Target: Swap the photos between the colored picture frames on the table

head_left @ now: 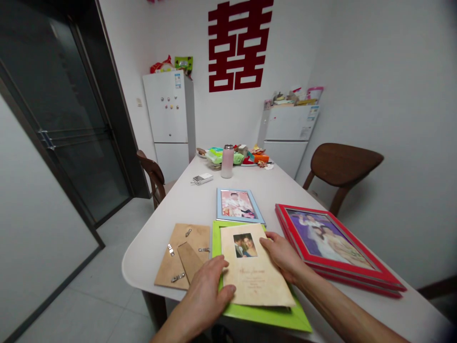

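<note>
A cream paper insert [252, 281] with a small printed photo of two people lies over a lime-green picture frame [267, 318], slightly askew to it. My left hand [207, 290] holds the sheet at its left edge, with the thumb over the paper. On the opposite edge, my right hand [283, 255] grips the same sheet, its thumb on top and the other fingers mostly hidden. Beside my left hand rests a brown frame backing board [164, 269] with metal clips and a stand leg.
Behind the green frame lies a light-blue picture frame [218, 205]. Stacked red picture frames [357, 274] sit at the right. Farther back are a silver device [203, 178], a pink bottle [227, 164] and colourful packets [214, 157]. Wooden chairs [342, 164] flank the white table [150, 252].
</note>
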Motion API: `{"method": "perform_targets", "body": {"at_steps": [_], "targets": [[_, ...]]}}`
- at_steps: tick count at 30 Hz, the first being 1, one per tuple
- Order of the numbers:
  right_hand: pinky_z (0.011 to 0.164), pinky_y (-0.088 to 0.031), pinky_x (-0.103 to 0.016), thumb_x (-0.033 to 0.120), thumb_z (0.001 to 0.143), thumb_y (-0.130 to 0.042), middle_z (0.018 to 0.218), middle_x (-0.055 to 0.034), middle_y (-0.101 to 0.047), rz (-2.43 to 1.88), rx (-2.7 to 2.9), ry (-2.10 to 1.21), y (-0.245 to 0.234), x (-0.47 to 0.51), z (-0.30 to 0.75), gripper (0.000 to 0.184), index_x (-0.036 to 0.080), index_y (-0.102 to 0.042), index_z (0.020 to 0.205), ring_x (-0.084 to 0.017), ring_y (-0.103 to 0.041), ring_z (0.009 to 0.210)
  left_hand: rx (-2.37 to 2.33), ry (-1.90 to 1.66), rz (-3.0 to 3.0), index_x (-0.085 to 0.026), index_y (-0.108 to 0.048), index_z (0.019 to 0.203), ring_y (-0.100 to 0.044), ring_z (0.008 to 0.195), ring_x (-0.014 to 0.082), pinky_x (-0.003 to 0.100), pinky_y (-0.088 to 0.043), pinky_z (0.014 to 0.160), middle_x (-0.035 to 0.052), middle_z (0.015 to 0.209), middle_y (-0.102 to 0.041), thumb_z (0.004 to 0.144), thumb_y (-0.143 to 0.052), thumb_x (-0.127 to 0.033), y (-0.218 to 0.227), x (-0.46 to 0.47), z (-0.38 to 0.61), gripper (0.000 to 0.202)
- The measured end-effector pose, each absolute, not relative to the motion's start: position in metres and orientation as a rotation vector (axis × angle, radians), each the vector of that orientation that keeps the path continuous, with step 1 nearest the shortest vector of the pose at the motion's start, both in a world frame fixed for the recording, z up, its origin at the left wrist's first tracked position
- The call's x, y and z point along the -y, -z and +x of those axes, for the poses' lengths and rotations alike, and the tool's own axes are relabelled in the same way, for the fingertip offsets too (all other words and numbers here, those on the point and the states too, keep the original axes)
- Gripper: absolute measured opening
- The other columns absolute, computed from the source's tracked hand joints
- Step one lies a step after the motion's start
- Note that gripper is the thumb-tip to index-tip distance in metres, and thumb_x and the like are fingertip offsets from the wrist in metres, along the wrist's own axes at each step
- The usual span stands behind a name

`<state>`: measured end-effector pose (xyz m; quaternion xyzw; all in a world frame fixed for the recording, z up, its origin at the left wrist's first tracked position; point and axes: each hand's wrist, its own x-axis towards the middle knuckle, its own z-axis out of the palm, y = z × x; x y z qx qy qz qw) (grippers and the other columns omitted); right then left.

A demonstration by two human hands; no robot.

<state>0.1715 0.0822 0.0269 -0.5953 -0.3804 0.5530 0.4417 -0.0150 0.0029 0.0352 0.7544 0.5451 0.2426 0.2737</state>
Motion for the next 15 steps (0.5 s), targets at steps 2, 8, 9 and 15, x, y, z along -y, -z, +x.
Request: {"method": "perform_targets", "body": {"at_steps": [2,8,9,15], "targets": [[0.046,-0.045,-0.026,0.018,0.067,-0.043,0.064,-0.0046,-0.066,-1.479,0.989,-1.358,-0.025,-0.083,0.168,0.046,0.013,-0.04,0.113,-0.017,-0.06,0.05,-1.467,-0.628,2.067,-0.012,-0.046,0.113,-0.038,0.114,0.0201,0.033,-0.028,0.097,0.0108,0.124,-0.043,0.069,-0.051,-0.023,-0.033,-0.003,-0.016,0.045],[0.053,-0.044,-0.024,0.023,0.07,-0.035,0.079,-0.0085,-0.066,-1.58,1.498,-1.198,-0.025,-0.085,0.176,0.036,0.012,-0.053,0.099,-0.018,-0.062,0.066,-1.472,-0.551,2.159,-0.012,-0.048,0.111,-0.037,0.115,0.0193,0.031,-0.026,0.099,0.0104,0.125,-0.043,0.069,-0.053,-0.024,-0.034,-0.001,-0.015,0.045],[0.055,-0.044,-0.024,0.024,0.07,-0.035,0.081,-0.0091,-0.066,-1.629,1.617,-1.074,-0.026,-0.086,0.179,0.034,0.013,-0.055,0.095,-0.019,-0.061,0.069,-1.469,-0.529,2.18,-0.012,-0.049,0.11,-0.036,0.116,0.0195,0.031,-0.025,0.099,0.0101,0.124,-0.043,0.069,-0.053,-0.025,-0.035,-0.001,-0.015,0.043],[0.06,-0.038,-0.029,0.033,0.075,-0.032,0.082,-0.0126,-0.064,-1.919,2.088,-0.379,-0.029,-0.089,0.188,0.034,0.015,-0.058,0.088,-0.023,-0.059,0.075,-1.521,-0.421,2.295,-0.011,-0.051,0.107,-0.034,0.116,0.0245,0.035,-0.023,0.1,0.0111,0.12,-0.047,0.071,-0.053,-0.034,-0.039,-0.002,-0.005,0.043]]}}
